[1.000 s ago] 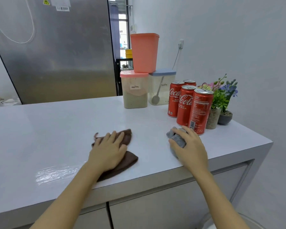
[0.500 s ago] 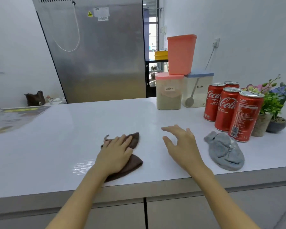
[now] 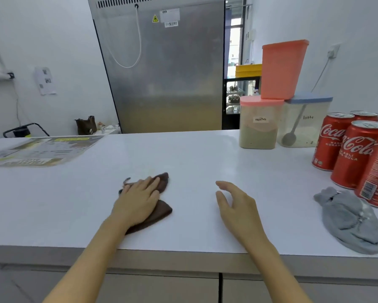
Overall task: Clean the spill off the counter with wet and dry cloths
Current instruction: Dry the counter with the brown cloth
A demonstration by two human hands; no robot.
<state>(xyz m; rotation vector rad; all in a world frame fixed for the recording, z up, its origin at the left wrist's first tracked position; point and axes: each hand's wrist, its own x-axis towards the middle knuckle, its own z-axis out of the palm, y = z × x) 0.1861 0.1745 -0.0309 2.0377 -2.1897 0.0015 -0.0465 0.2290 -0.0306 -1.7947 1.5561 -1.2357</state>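
Bright, even light fills the room; the white counter [image 3: 194, 154] shows soft glare, shadows are faint, and wide-angle distortion bends the slightly soft edges.

A single head-worn camera looks forward and down across the counter [image 3: 194, 154] at close range; fridge [image 3: 161, 68] at 12 o'clock, cans [image 3: 356, 149] at 3 o'clock.

2 cloths [image 3: 159, 206] (1 brown, 1 grey), 3 containers [image 3: 258, 125], 4 cans [image 3: 330, 141].
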